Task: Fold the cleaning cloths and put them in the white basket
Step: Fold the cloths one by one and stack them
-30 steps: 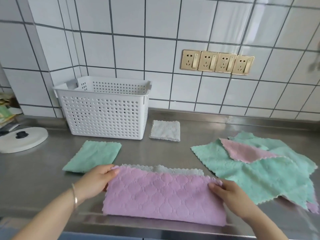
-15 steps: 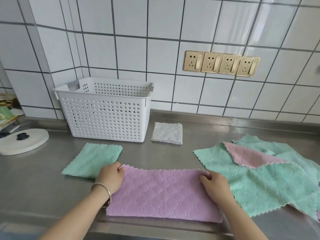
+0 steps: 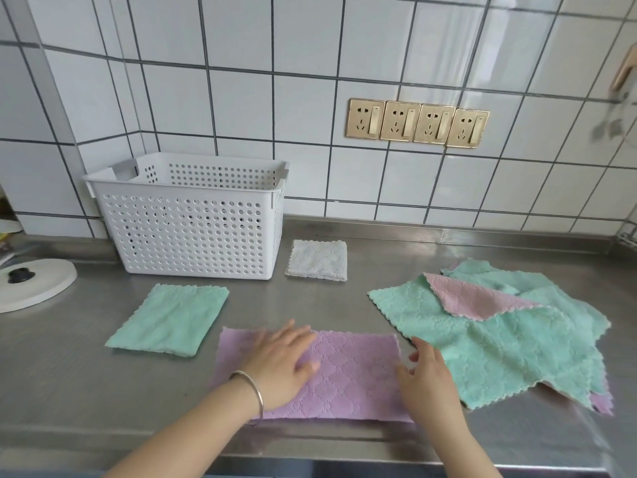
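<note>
A purple cloth (image 3: pixel 351 374), folded in half into a long strip, lies flat on the steel counter near the front edge. My left hand (image 3: pixel 281 362) rests flat on its left half, fingers spread. At the strip's right end my right hand (image 3: pixel 425 370) touches the edge with its fingers apart. A folded green cloth (image 3: pixel 169 319) lies to the left, a folded white cloth (image 3: pixel 317 260) behind. The white perforated basket (image 3: pixel 193 232) stands at the back left; I cannot see its floor.
A loose heap of green cloths (image 3: pixel 510 343) with a pink cloth (image 3: pixel 465 298) on top lies at the right. A white round lid (image 3: pixel 31 284) sits at the far left. Gold wall sockets (image 3: pixel 417 122) are on the tiled wall behind.
The purple cloth's near half was folded over and laid flat. My hands let go of its far corners; the left now presses the strip, the right is at its right end.
</note>
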`<state>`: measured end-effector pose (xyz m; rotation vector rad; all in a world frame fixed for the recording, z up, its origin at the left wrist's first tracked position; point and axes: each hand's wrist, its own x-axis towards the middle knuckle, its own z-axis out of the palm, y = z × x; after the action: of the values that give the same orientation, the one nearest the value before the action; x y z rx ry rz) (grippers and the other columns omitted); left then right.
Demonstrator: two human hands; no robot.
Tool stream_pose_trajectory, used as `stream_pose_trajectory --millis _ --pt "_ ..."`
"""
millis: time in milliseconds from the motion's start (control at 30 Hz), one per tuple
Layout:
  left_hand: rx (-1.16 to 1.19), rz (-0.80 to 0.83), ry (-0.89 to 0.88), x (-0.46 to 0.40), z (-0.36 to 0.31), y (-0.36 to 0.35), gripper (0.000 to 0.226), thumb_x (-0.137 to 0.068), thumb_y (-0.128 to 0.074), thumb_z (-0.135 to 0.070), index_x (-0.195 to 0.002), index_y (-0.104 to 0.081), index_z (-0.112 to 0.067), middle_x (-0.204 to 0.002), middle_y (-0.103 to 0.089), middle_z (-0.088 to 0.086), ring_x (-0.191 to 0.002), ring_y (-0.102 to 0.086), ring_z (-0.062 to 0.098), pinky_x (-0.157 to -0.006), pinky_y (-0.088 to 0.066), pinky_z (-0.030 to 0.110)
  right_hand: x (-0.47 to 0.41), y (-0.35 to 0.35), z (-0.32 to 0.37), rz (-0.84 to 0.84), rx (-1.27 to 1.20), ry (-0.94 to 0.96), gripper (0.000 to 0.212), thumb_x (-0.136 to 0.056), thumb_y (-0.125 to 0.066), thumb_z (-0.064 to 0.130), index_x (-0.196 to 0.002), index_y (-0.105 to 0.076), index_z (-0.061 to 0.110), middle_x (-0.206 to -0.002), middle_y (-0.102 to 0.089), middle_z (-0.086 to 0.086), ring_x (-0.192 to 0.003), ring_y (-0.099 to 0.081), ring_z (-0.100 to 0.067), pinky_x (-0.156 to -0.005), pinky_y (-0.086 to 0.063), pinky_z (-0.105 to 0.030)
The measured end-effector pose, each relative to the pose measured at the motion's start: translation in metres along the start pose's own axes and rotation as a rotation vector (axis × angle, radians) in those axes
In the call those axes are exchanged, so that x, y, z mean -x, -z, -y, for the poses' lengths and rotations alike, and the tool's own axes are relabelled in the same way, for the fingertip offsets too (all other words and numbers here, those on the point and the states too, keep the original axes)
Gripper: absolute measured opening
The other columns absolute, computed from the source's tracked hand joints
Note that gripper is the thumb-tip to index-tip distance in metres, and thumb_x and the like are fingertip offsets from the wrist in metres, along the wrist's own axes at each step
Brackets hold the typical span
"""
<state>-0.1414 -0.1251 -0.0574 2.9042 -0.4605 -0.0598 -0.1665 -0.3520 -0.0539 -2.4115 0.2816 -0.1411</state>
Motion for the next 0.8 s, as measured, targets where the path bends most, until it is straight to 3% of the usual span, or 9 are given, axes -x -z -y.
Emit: stream_pose_trajectory --millis 100,233,367,467,567,633,700,733,800 --pt "-0.078 0.162 -0.066 -0.003 -0.015 -0.008 0.114 -0.048 0.014 -0.083 -0.148 -0.003 -0.031 -0.158 0.004 -0.013 -0.146 0.011 0.011 -0.118 0.007 0.049 0.015 -0.003 -0.001 0.043 0.014 -0.049 0.058 -0.086 -0.049 0.016 -0.141 -0.029 0.007 -0.129 -0.044 -0.010 -0.116 -0.047 -0.026 -0.097 -0.039 -0.035" --pt "-0.110 0.213 -0.041 -0.004 -0.013 -0.017 0.117 -0.039 0.019 -0.082 -0.146 0.005 -0.038 -0.157 0.016 -0.009 -0.145 0.018 0.018 -0.117 0.010 0.053 0.021 -0.005 0.002 0.108 0.100 -0.123 0.056 -0.083 -0.054 0.024 -0.133 -0.036 0.006 -0.125 -0.048 -0.009 -0.110 -0.051 -0.024 -0.085 -0.041 -0.031" --pt "-0.115 0.200 -0.029 -0.004 -0.014 -0.020 0.113 -0.041 0.016 -0.086 -0.145 0.005 -0.042 -0.158 0.016 -0.006 -0.145 0.017 0.020 -0.116 0.011 0.052 0.022 -0.001 0.011 0.164 0.265 -0.197 0.018 -0.080 -0.052 0.031 -0.089 -0.052 0.015 -0.081 -0.053 0.002 -0.079 -0.055 -0.021 -0.059 -0.040 -0.026" --pt "-0.088 0.221 0.008 -0.005 -0.013 -0.020 0.103 -0.053 0.003 -0.089 -0.145 0.002 -0.043 -0.158 0.015 -0.005 -0.146 0.017 0.020 -0.117 0.011 0.051 0.024 -0.002 0.014 0.159 0.273 -0.195 0.019 -0.078 -0.051 0.031 -0.066 -0.044 0.019 -0.074 -0.053 0.002 -0.071 -0.051 -0.021 -0.056 -0.037 -0.024" --pt "0.039 0.189 0.044 -0.004 -0.019 -0.006 0.065 -0.089 -0.019 -0.065 -0.146 -0.009 -0.038 -0.159 0.006 -0.004 -0.147 0.011 0.020 -0.118 0.008 0.048 0.026 -0.008 0.024 -0.038 0.236 -0.110 0.012 -0.081 -0.052 0.028 -0.086 -0.056 0.018 -0.090 -0.061 -0.001 -0.076 -0.052 -0.022 -0.063 -0.039 -0.027" --pt "0.360 0.022 0.123 -0.006 -0.027 0.005 0.050 -0.098 -0.025 -0.044 -0.144 -0.030 -0.024 -0.157 -0.018 0.003 -0.147 -0.010 0.020 -0.119 -0.005 0.038 0.028 -0.019 0.036 -0.273 0.242 0.081 0.010 -0.074 -0.060 0.018 -0.084 -0.061 0.016 -0.084 -0.063 -0.001 -0.070 -0.057 -0.024 -0.057 -0.041 -0.028" --pt "0.862 -0.053 0.279 -0.009 -0.032 0.020 0.047 -0.091 -0.042 -0.049 -0.117 -0.064 -0.018 -0.132 -0.056 0.013 -0.127 -0.049 0.025 -0.111 -0.031 0.033 0.034 -0.031 0.056 -0.412 0.218 0.333 0.007 -0.062 -0.058 0.013 -0.066 -0.062 0.017 -0.065 -0.060 -0.001 -0.057 -0.057 -0.027 -0.050 -0.041 -0.033" --pt "1.044 -0.073 0.352 -0.010 -0.033 0.027 0.043 -0.078 -0.050 -0.058 -0.090 -0.073 -0.023 -0.104 -0.069 0.016 -0.101 -0.063 0.027 -0.095 -0.044 0.035 0.037 -0.039 0.066 -0.457 0.221 0.481 0.008 -0.062 -0.054 0.017 -0.062 -0.061 0.019 -0.062 -0.059 0.000 -0.055 -0.055 -0.026 -0.053 -0.038 -0.033" --pt "1.158 -0.065 0.454 -0.008 -0.028 0.037 0.036 -0.071 -0.060 -0.051 -0.057 -0.062 -0.018 -0.060 -0.057 0.008 -0.057 -0.053 0.022 -0.058 -0.041 0.028 0.045 -0.056 0.082 -0.455 0.167 0.704 0.013 -0.069 -0.051 0.024 -0.063 -0.062 0.021 -0.065 -0.060 0.003 -0.061 -0.052 -0.023 -0.062 -0.031 -0.028"
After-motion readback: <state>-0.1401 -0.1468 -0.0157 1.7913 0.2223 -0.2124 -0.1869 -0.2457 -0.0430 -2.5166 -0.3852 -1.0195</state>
